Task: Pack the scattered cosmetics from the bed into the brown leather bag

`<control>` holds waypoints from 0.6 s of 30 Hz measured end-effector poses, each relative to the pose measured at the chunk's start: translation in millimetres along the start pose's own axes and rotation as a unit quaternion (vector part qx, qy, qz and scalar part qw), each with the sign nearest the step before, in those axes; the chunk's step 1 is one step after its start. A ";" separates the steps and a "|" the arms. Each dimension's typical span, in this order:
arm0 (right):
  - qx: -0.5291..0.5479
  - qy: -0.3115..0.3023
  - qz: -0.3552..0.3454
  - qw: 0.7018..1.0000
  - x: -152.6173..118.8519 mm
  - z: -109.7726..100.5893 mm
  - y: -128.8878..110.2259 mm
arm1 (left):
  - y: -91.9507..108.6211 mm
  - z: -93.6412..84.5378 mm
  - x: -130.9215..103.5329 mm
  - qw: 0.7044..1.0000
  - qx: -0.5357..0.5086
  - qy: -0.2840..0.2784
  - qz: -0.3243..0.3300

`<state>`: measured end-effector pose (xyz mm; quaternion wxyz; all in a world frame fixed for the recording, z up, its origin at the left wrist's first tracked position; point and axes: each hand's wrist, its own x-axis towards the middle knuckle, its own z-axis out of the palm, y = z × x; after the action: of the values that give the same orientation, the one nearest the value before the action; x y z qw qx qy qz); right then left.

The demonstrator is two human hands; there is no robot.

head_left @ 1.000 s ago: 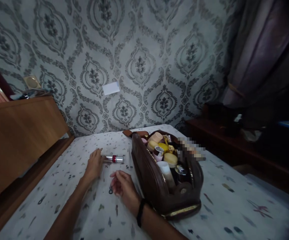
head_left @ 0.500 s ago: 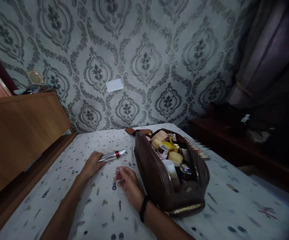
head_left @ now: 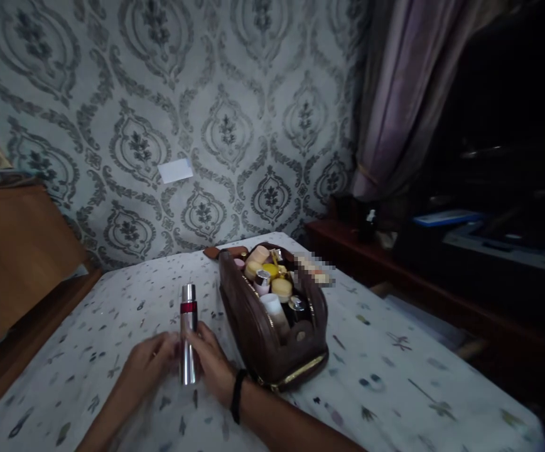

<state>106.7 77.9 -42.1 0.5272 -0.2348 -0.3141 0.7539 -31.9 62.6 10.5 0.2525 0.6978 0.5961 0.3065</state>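
A slim silver cylindrical bottle (head_left: 188, 361) with a red band and a narrower top stands nearly upright between my hands, above the patterned sheet. My right hand (head_left: 212, 361), a black band on its wrist, grips it from the right, the thumb across its front. At its left side are the curled fingers of my left hand (head_left: 147, 361), touching it; their tips are partly hidden and slightly blurred. Just to the right is an open brown toiletry bag (head_left: 244, 320), packed with several jars, a white-capped bottle (head_left: 271, 306) and a yellow-lidded jar (head_left: 282, 289).
The white patterned sheet (head_left: 376, 351) covers the surface under the bag. A wooden board (head_left: 22, 245) rises at the left, and papered wall (head_left: 225, 182) stands behind. On the right are a dark red ledge (head_left: 333, 235), a curtain (head_left: 390, 107) and a blue-edged item (head_left: 446, 218).
The silver bottle has gone from lying slanted in my left hand to upright between both hands. My right hand has moved left and closed on it. The view has turned right.
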 end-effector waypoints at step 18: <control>-0.073 -0.168 0.121 0.976 3.7 -10.1 -0.2 | -21.4 -7.4 25.6 0.840 -0.520 0.120 -0.095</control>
<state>112.5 83.7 -49.0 0.3531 -0.1791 -0.4218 0.8157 -49.1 91.3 3.4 0.5329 0.3611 0.4381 0.6274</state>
